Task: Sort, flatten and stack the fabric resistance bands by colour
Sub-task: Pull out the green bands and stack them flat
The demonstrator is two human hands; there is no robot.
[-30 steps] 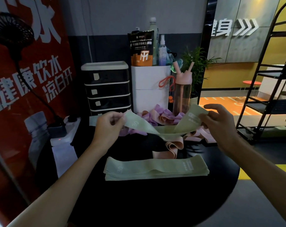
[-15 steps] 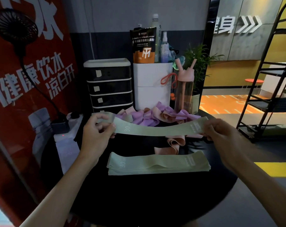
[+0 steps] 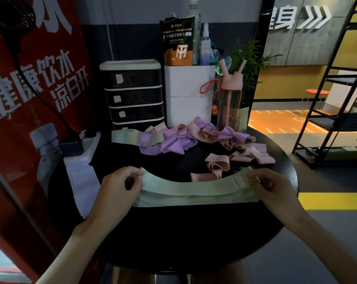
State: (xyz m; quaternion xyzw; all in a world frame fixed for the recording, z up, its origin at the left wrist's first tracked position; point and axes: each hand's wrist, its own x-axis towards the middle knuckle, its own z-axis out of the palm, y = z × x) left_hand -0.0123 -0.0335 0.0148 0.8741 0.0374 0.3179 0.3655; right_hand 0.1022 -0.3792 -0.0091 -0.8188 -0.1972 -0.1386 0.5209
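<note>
Left hand (image 3: pixel 119 189): fingers curled, pinching the left end of the green band (image 3: pixel 194 186); best lowered square onto the green stack (image 3: pixel 194 201)
Green band: bowed between both hands, middle seemingly touching the green stack on the desk (image 3: pixel 183 232); needs tautness, edges matched
Right hand (image 3: pixel 272 187): pinching the right end; should let go only once flat

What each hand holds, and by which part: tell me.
One green band, held by both hands: the left hand pinches its left end beside the printed 30, the right hand pinches its right end by the white label.
</note>
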